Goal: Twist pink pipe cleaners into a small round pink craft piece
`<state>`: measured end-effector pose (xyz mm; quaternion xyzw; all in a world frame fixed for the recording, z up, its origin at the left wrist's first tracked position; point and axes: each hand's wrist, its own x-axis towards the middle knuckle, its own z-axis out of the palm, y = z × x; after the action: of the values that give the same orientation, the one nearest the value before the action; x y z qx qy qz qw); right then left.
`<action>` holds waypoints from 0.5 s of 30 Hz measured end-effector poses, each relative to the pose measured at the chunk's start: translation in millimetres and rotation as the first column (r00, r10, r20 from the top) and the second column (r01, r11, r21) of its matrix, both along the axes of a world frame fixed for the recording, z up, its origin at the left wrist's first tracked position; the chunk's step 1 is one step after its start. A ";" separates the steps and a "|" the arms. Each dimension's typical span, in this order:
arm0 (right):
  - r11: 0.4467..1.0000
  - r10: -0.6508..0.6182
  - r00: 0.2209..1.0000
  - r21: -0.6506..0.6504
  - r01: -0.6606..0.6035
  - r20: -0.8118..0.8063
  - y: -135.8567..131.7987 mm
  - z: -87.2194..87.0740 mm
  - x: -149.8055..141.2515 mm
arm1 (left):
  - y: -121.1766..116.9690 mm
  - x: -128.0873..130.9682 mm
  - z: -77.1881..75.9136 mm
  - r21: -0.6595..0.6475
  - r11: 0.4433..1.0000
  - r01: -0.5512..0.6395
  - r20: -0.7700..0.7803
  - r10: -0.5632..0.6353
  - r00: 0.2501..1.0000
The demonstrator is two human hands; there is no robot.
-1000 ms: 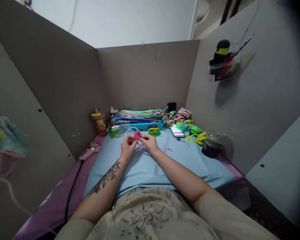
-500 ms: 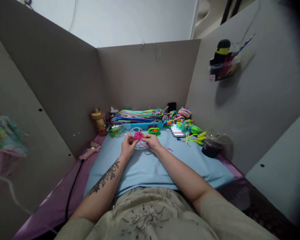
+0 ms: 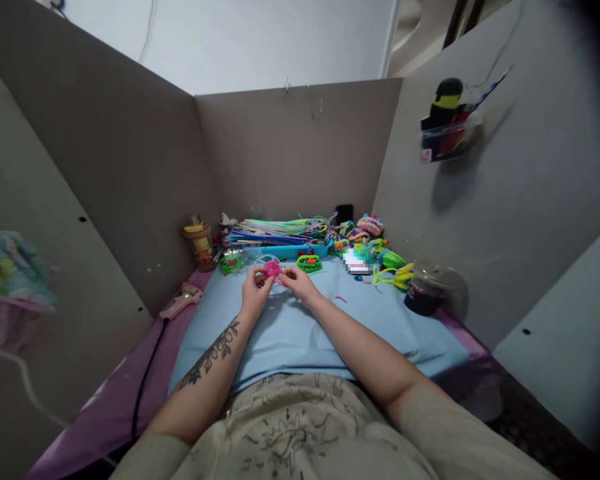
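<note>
A round pink piece of coiled pipe cleaner (image 3: 271,269) is between my two hands, above the blue cloth (image 3: 300,333). My left hand (image 3: 256,288) pinches its left edge with thumb and fingers. At its right side, my right hand (image 3: 296,283) is closed with the fingertips on a pink strand of it. A pale lilac loop (image 3: 267,257) shows just behind the pink piece; whether it is joined to it I cannot tell. Behind my right hand lies a green ring-shaped fuzzy piece (image 3: 309,263) with orange on it.
At the back, a blue tray (image 3: 293,252) holds many colourful pipe cleaners (image 3: 280,230). A pink glue gun (image 3: 181,303) with a black cord lies on the left. Fuzzy coloured pieces (image 3: 370,225) and a dark tub (image 3: 423,297) stand right. A pink scrap (image 3: 341,299) lies on the cloth.
The pink piece has shifted slightly left and tilted in my hands. My right hand has moved a little left, closer to my left hand, and the pink strand's curve below it no longer shows.
</note>
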<state>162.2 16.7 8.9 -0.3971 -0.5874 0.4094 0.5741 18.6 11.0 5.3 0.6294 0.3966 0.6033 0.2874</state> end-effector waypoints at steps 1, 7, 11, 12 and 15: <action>1.000 0.004 1.000 0.010 -0.004 0.024 -1.2 0.4 -1.0 | 0.5 -0.4 0.2 0.002 1.000 -0.009 0.016 0.009 1.000; 0.999 0.038 0.981 0.024 -0.043 0.189 -4.9 0.7 -1.9 | 1.6 -3.9 1.4 0.008 0.998 -0.058 0.020 0.058 0.998; 0.973 -0.142 0.932 0.220 0.070 0.332 -3.4 1.0 3.7 | 2.5 -4.5 1.1 -0.001 0.999 -0.036 0.009 0.036 0.999; 0.953 -0.220 0.906 0.279 0.120 0.361 -2.2 0.8 6.0 | 2.7 -4.3 0.9 -0.010 1.000 -0.021 0.007 0.021 1.000; 0.885 -0.415 0.823 0.383 0.266 0.388 3.6 -1.1 14.0 | 3.0 -3.2 0.7 -0.047 0.998 0.049 0.005 -0.049 0.999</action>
<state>176.2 20.3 7.8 -0.4863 -0.6815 0.0951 0.5386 15.4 14.0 6.1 0.6308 0.3946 0.5878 0.3175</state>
